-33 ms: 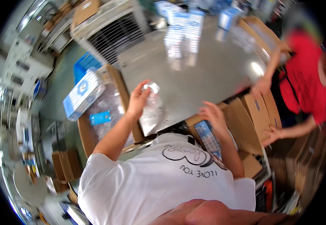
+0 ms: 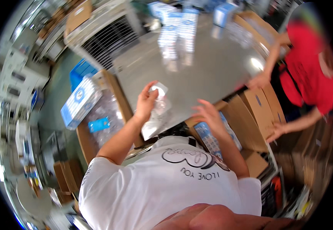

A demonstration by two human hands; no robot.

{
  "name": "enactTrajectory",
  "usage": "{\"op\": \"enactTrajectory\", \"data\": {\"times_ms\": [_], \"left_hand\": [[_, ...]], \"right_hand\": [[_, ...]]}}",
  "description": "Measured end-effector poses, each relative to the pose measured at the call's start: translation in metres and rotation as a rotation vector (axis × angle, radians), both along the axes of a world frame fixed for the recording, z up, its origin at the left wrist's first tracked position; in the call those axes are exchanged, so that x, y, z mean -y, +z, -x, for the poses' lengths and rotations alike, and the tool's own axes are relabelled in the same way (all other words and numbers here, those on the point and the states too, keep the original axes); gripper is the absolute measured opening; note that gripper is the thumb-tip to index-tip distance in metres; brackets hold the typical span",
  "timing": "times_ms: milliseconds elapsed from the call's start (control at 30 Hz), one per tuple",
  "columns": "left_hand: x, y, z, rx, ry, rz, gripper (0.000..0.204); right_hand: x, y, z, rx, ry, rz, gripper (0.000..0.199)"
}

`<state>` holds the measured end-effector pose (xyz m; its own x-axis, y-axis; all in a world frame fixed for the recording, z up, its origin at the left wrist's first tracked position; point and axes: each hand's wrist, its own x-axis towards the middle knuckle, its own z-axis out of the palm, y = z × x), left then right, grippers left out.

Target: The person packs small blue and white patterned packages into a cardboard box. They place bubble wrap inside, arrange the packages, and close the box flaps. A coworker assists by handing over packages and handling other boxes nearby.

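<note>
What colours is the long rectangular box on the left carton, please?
The box is blue and white, clearest in the head view.

A steel table (image 2: 212, 65), open cartons (image 2: 247, 124) and machines (image 2: 17, 80) suggest a workshop.

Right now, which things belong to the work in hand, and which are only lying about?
Apparently in use:
clear plastic bag, held by the left hand
blue-white packs in an open carton, near the open right hand

Lying about:
blue crate
louvred cabinet
far stacks on the metal table

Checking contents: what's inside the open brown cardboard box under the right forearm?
Blue-and-white patterned packaging shows beside the right forearm, which hides part; anything beneath is covered.
</note>
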<state>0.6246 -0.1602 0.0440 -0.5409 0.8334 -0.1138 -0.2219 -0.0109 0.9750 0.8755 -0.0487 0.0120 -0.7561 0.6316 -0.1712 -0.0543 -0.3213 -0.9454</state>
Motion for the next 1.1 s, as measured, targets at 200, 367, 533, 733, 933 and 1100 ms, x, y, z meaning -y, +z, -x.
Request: {"op": "enactTrajectory", "data": {"times_ms": [200, 367, 533, 733, 933, 1100], "left_hand": [[-0.084, -0.031, -0.151, 0.183, -0.209, -0.055, 0.022], [-0.105, -0.028, -0.21, 0.642, -0.524, 0.116, 0.026], [-0.134, -0.054, -0.24, 0.75, -0.864, 0.162, 0.03], [-0.175, -0.158, -0.222, 0.155, -1.142, 0.485, 0.038], [-0.166, -0.177, -0.154, -0.693, -1.117, 0.179, 0.041], [-0.202, -0.058, -0.041, -1.195, -0.299, -0.069, 0.048]], "right_hand": [[0.011, 0.012, -0.035, -0.087, -0.318, 0.248, 0.053], [0.01, -0.008, -0.142, -0.152, -0.491, 0.412, 0.048], [0.021, -0.039, -0.193, -0.277, -0.525, 0.425, 0.059], [0.028, -0.169, -0.239, 1.119, -0.551, -0.454, 0.066], [-0.009, -0.129, -0.167, 0.515, -0.471, -0.209, 0.046], [-0.051, -0.089, -0.078, 0.337, -0.338, -0.207, 0.041]]}}
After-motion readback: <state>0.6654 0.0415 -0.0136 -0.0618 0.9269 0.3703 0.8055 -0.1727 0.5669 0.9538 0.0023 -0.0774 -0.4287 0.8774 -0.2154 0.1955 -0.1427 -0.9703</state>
